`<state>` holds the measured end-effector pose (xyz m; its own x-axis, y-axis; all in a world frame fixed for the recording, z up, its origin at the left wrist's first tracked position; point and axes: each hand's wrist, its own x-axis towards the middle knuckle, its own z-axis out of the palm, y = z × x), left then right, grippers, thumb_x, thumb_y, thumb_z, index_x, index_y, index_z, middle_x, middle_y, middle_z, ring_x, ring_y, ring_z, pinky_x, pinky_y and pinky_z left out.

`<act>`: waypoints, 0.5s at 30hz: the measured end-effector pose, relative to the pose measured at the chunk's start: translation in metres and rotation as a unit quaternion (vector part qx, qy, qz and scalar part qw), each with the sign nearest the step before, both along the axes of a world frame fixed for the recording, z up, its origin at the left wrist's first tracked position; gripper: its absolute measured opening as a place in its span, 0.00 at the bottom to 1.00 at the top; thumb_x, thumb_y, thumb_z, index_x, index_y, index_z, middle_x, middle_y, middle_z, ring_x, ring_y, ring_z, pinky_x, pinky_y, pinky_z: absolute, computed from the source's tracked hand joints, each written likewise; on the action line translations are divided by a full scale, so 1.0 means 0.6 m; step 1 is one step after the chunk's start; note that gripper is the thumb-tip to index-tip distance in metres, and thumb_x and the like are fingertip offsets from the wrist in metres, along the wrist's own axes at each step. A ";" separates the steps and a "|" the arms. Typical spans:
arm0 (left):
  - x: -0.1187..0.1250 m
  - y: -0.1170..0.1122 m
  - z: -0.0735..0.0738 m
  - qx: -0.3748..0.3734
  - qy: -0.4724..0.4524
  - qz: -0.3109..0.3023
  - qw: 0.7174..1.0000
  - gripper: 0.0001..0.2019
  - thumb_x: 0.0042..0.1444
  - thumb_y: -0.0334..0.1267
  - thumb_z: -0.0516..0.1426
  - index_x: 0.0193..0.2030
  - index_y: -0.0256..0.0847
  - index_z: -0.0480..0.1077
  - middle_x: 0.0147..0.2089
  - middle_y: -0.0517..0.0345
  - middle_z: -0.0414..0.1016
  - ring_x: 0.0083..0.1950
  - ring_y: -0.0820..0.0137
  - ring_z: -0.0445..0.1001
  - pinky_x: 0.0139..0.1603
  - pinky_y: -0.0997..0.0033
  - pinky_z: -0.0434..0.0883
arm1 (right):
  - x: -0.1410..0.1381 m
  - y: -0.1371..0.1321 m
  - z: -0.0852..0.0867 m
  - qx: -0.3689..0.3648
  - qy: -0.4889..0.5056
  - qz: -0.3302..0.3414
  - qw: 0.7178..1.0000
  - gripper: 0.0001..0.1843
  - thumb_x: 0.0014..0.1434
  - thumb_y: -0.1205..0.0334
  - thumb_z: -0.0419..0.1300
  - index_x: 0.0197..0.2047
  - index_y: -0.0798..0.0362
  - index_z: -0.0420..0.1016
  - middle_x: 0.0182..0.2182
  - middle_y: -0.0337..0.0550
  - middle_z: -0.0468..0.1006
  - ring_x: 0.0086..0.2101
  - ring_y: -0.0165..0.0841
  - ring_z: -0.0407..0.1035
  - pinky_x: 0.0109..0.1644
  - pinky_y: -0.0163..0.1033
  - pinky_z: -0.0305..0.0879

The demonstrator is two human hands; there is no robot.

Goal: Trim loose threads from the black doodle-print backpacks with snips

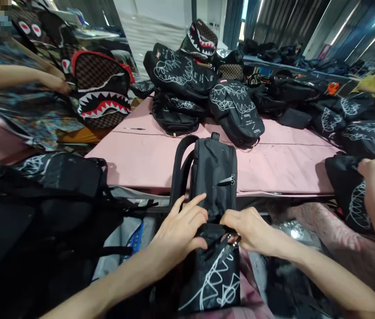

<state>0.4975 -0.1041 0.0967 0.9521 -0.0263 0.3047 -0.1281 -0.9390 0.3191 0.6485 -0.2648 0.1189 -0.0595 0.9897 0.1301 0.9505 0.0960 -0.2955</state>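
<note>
A black backpack point(214, 177) with white line drawings lies lengthwise in front of me, its top reaching onto the pink table point(141, 155). My left hand point(182, 228) presses on its side, thumb and fingers pinching the black fabric by the opening. My right hand point(250, 230) is closed on the fabric at the same opening, close to a metal zipper pull point(235, 241). A second pair of zipper pulls point(229, 180) shows higher on the bag.
Black backpacks with white shark mouths are heaped at the table's far side point(207, 88). A checkered shark backpack point(102, 88) is held by a person at left. Another person's hand point(371, 170) grips a bag at right. More black bags point(41, 186) lie at my left.
</note>
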 end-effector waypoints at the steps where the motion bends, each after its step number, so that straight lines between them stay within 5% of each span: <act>1: -0.004 -0.008 -0.008 0.012 -0.034 0.026 0.999 0.08 0.51 0.38 0.60 0.34 0.39 0.66 0.39 0.57 0.73 0.61 0.58 0.60 0.62 0.44 0.50 | -0.008 -0.004 -0.009 0.022 -0.033 -0.007 0.999 0.02 0.59 0.66 0.54 0.34 0.54 0.66 0.28 0.37 0.71 0.22 0.26 0.59 0.25 0.34 0.47; 3: -0.014 -0.024 -0.026 0.028 -0.101 0.066 0.992 0.03 0.54 0.32 0.56 0.30 0.39 0.66 0.35 0.59 0.73 0.59 0.61 0.62 0.62 0.46 0.49 | -0.023 -0.012 -0.032 0.085 -0.086 -0.009 0.993 0.09 0.62 0.68 0.49 0.32 0.55 0.66 0.27 0.38 0.71 0.21 0.27 0.57 0.24 0.35 0.46; 7: -0.041 -0.047 -0.062 0.047 -0.193 0.090 0.976 0.09 0.59 0.29 0.50 0.31 0.41 0.68 0.33 0.60 0.73 0.52 0.67 0.67 0.55 0.59 0.57 | -0.045 -0.025 -0.070 0.186 -0.127 0.031 0.974 0.13 0.62 0.71 0.44 0.33 0.56 0.68 0.29 0.42 0.73 0.22 0.28 0.58 0.24 0.35 0.48; 15: -0.057 -0.035 -0.076 0.046 -0.205 0.050 0.976 0.11 0.61 0.30 0.47 0.33 0.39 0.69 0.32 0.61 0.74 0.43 0.69 0.67 0.45 0.65 0.58 | -0.048 -0.033 -0.075 0.161 -0.159 0.085 0.970 0.12 0.61 0.72 0.46 0.39 0.59 0.71 0.36 0.46 0.76 0.23 0.27 0.60 0.25 0.34 0.53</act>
<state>0.4632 -0.1254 0.0509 0.7497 0.0159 0.6616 -0.1333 -0.9756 0.1745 0.6196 -0.2845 0.0737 -0.3066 0.8732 0.3788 0.9509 0.2990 0.0805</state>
